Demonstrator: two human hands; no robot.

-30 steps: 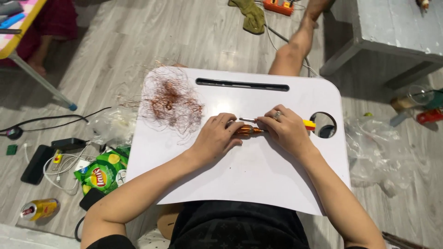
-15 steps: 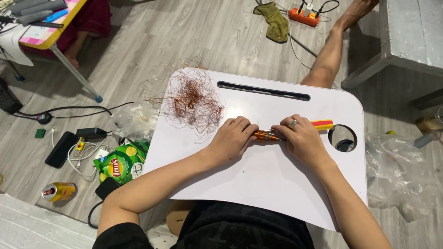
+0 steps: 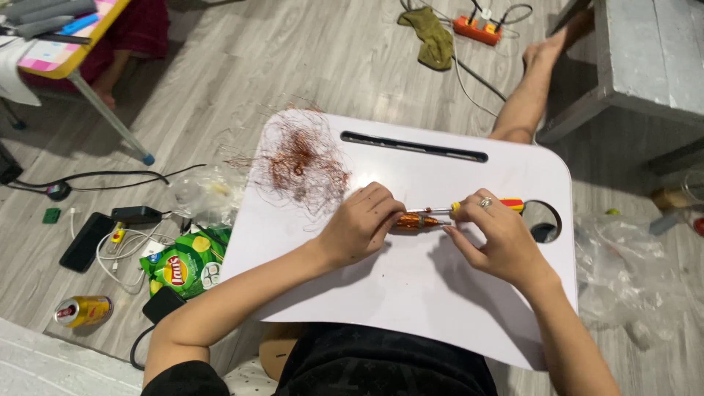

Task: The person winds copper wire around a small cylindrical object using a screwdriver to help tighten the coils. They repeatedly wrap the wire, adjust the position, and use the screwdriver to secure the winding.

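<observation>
On the white lap tray point(image 3: 411, 308), our left hand point(image 3: 359, 227) pinches a small copper-wound coil point(image 3: 414, 221); it looks light, and its thin wire probably fragile. Just right of the coil, our right hand point(image 3: 499, 238) closes on a screwdriver point(image 3: 488, 206), stiff and best held by its handle.

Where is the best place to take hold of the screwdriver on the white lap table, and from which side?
Probably the yellow-and-red handle of the screwdriver, approached from the right: it is the thick end, pointing right, and the right hand already grips it. The thin shaft points left toward the left hand.
</observation>
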